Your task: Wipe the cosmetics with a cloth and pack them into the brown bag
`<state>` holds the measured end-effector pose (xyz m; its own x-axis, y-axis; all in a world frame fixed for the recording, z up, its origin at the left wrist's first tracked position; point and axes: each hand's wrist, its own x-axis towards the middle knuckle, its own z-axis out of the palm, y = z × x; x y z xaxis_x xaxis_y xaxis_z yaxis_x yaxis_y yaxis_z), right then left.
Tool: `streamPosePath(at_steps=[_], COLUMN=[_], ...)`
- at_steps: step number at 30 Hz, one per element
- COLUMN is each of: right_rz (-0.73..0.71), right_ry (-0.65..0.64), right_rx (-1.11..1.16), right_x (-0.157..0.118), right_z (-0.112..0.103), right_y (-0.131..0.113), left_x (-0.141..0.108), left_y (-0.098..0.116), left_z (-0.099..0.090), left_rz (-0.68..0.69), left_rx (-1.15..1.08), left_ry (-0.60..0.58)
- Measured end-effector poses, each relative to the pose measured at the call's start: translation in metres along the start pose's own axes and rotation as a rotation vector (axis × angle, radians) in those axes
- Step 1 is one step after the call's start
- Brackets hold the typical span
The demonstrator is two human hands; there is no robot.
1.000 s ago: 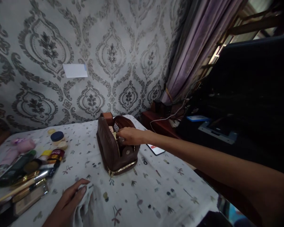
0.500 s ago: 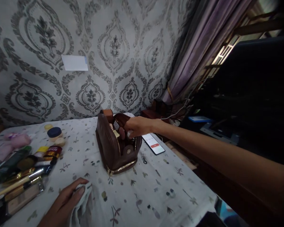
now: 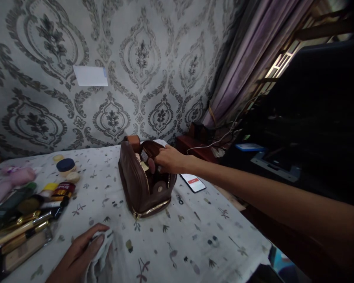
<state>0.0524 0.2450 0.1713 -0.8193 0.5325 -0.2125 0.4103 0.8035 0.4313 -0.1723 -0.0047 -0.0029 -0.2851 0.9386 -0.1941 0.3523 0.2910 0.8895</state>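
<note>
A dark brown bag (image 3: 134, 184) stands unzipped on the cloth-covered table, with small items showing inside its opening. My right hand (image 3: 169, 159) reaches in over the bag's right side, its fingers curled down at the rim; the fingertips and anything they hold are hidden. Near the front edge, my left hand (image 3: 79, 253) is closed on a crumpled white cloth (image 3: 102, 251). Just right of the bag lies a phone (image 3: 194, 183) with a lit screen, partly behind my right wrist.
Cosmetics, brushes and jars crowd the table's left side, among them a blue-lidded jar (image 3: 66, 166) and a dark red jar (image 3: 63, 190). A patterned wall rises behind. Beyond the right edge are a white cable (image 3: 221, 138) and a blue object (image 3: 250, 147).
My right hand has shifted slightly, still at the bag's opening, and its forearm sits a little lower over the phone. The view has moved slightly.
</note>
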Motion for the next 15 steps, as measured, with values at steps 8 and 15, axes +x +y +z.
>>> streamPosePath(at_steps=[8,15], right_rz=[-0.021,-0.083], right_ry=[-0.037,0.033], right_rx=[-0.009,0.061], right_x=[-0.0041,-0.0022], right_z=[-0.0075,-0.0099], right_y=[-0.0040,-0.0084], left_x=[-0.0015,0.0028], left_y=[-0.0006,-0.0070], left_z=[-0.0005,-0.0019], left_rz=[0.009,0.008], left_rx=[-0.022,-0.020], left_ry=[0.013,-0.042])
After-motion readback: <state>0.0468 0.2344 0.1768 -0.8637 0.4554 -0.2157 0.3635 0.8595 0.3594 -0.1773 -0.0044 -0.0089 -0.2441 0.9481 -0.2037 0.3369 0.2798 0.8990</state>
